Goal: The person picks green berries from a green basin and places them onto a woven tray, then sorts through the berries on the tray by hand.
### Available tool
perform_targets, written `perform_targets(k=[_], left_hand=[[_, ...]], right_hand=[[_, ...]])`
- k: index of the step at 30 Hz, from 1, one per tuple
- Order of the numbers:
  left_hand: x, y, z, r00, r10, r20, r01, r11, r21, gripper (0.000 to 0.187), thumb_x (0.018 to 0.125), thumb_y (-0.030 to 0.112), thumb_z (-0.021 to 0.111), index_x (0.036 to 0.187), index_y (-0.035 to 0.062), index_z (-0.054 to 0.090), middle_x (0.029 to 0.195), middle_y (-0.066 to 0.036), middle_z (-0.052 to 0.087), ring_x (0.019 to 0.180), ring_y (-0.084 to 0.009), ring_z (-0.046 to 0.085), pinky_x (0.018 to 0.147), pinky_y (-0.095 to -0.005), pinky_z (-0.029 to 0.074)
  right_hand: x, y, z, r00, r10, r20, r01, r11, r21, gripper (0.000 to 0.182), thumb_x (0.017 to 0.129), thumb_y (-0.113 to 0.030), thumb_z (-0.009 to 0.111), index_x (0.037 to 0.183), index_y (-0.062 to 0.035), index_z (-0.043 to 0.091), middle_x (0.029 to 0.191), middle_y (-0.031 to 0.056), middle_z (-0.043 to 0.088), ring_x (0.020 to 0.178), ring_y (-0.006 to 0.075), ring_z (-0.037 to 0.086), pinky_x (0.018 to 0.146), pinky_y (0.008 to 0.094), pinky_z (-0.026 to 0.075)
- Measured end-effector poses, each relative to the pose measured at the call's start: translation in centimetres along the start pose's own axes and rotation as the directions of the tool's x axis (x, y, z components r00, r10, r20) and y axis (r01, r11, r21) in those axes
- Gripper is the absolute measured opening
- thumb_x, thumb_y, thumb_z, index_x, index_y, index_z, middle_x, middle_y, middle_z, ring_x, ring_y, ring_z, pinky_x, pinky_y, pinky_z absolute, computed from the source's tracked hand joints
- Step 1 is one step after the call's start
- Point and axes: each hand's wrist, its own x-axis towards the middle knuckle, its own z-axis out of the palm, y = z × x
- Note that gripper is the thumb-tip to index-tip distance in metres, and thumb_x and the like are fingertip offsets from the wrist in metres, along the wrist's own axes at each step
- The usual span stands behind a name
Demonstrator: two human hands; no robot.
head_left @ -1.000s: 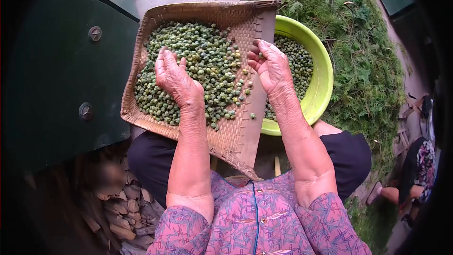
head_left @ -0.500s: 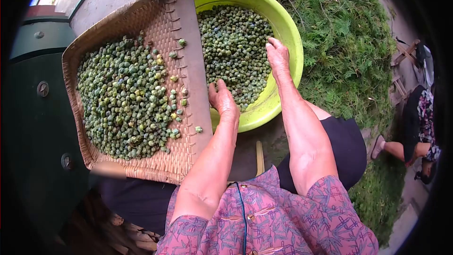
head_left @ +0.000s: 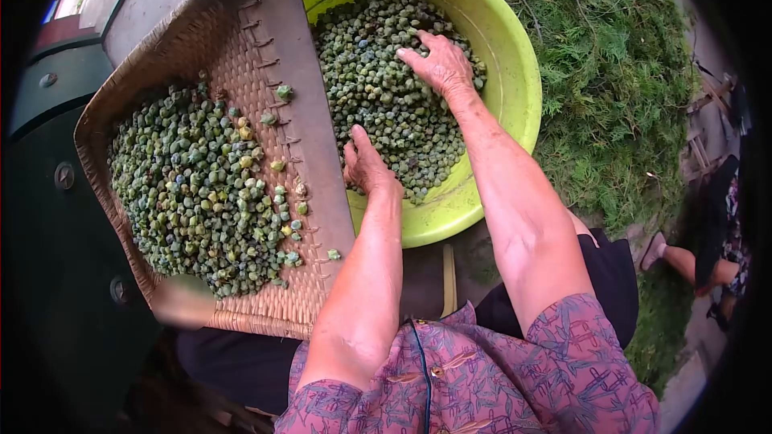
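A yellow-green basin (head_left: 511,88) holds a heap of small round green seed cones (head_left: 378,72). Over the cones at the basin's upper right, my right hand (head_left: 442,63) has its fingers spread, touching or just above them. My left hand (head_left: 370,165) is at the basin's lower left, beside the tray edge, thumb and fingers apart with nothing visibly held. To the left, a woven tray (head_left: 297,293) with a flat wooden lip overlaps the basin's rim and bears another pile of green cones (head_left: 201,193). A few loose cones lie near its lip.
Cut green conifer branches (head_left: 595,88) cover the ground right of the basin. A dark green panel with round studs (head_left: 56,233) stands at the left. Another person's leg (head_left: 683,261) and dark clothing show at the far right.
My right hand has moved left from the basin's right wall to over the cones. My left hand has shifted slightly. The view has shifted, so basin and tray appear larger.
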Motion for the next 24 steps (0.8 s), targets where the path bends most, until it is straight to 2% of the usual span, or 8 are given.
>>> perform_targets(k=[6,9,12,13,16,18,20,24], left_hand=[[1.5,-1.5,0.3,0.972,-0.151,0.181,0.183,0.968,-0.173,0.098,0.076,0.065,0.061,0.148,0.0237,0.01,0.153,-0.007,0.012,0.135,-0.0345,0.023,0.094,-0.0687,0.03],[2.3,-2.2,-0.1,0.909,-0.073,0.411,0.251,0.882,-0.399,0.083,0.078,0.053,0.067,0.143,0.0162,0.029,0.14,-0.008,0.038,0.122,-0.0288,0.043,0.097,-0.0527,0.037],[1.7,-2.1,0.4,0.985,-0.086,0.149,0.126,0.95,-0.286,0.068,0.079,0.045,0.068,0.131,0.0074,0.044,0.129,-0.008,0.05,0.109,-0.0223,0.052,0.091,-0.0406,0.044],[1.0,-1.7,0.1,0.968,-0.084,0.237,0.169,0.915,-0.366,0.058,0.079,0.039,0.069,0.122,0.0028,0.053,0.123,-0.008,0.053,0.105,-0.0194,0.054,0.089,-0.0366,0.045],[0.0,-2.1,-0.7,0.97,-0.036,0.242,0.135,0.904,-0.405,0.05,0.079,0.035,0.069,0.117,0.0035,0.058,0.118,-0.008,0.057,0.103,-0.019,0.055,0.086,-0.0357,0.046],[0.5,-2.8,-0.6,0.965,0.032,0.259,0.066,0.93,-0.361,0.041,0.077,0.025,0.07,0.109,0.0013,0.063,0.106,-0.007,0.062,0.093,-0.0164,0.057,0.081,-0.0304,0.046],[-2.5,-1.5,-0.6,0.915,0.175,0.364,-0.028,0.927,-0.375,0.041,0.077,0.022,0.071,0.109,-0.0006,0.063,0.102,-0.006,0.063,0.096,-0.0157,0.055,0.086,-0.0306,0.042],[-4.8,-0.9,-0.5,0.845,0.276,0.457,-0.079,0.911,-0.404,0.039,0.076,0.02,0.072,0.11,0.0026,0.062,0.1,-0.005,0.063,0.092,-0.0145,0.057,0.081,-0.031,0.046]], right_hand=[[-5.1,1.2,3.7,0.991,0.081,0.11,-0.096,0.987,0.13,0.064,0.075,-0.055,0.063,0.126,-0.017,0.057,0.132,0.0076,0.051,0.121,0.0282,0.048,0.1,0.0453,0.039],[-7.4,1.1,4.6,0.997,0.008,0.082,-0.022,0.986,0.164,0.065,0.077,-0.055,0.062,0.119,-0.0062,0.061,0.125,0.0137,0.055,0.114,0.0313,0.054,0.098,0.0408,0.041],[-9.7,0.4,4.6,0.981,0.131,0.143,-0.166,0.947,0.274,0.066,0.076,-0.053,0.064,0.116,-0.0012,0.062,0.117,0.019,0.059,0.11,0.0304,0.057,0.095,0.0377,0.043],[-10.3,0.5,4.4,0.975,0.112,0.191,-0.176,0.917,0.359,0.064,0.076,-0.051,0.065,0.114,0.0002,0.063,0.115,0.0196,0.061,0.108,0.0296,0.058,0.094,0.0369,0.043],[-11.7,0.4,4.0,0.972,0.067,0.223,-0.174,0.849,0.499,0.052,0.078,-0.04,0.067,0.107,0.0021,0.066,0.109,0.0154,0.065,0.102,0.0232,0.06,0.091,0.0333,0.044],[-13.3,0.4,3.3,0.956,0.132,0.262,-0.293,0.452,0.842,0.043,0.081,-0.033,0.067,0.107,0.0009,0.067,0.107,0.0098,0.066,0.099,0.0176,0.059,0.09,0.0311,0.043],[-14.3,0.8,2.9,0.971,0.182,0.156,-0.211,0.336,0.918,0.034,0.081,-0.023,0.068,0.104,0.0014,0.068,0.101,0.0066,0.068,0.093,0.0112,0.058,0.084,0.0263,0.044],[-14.9,1.0,0.2,0.994,0.11,0.018,-0.059,0.38,0.923,0.035,0.084,-0.023,0.063,0.109,0.0013,0.065,0.105,0.0078,0.067,0.096,0.0144,0.058,0.089,0.0268,0.043]])
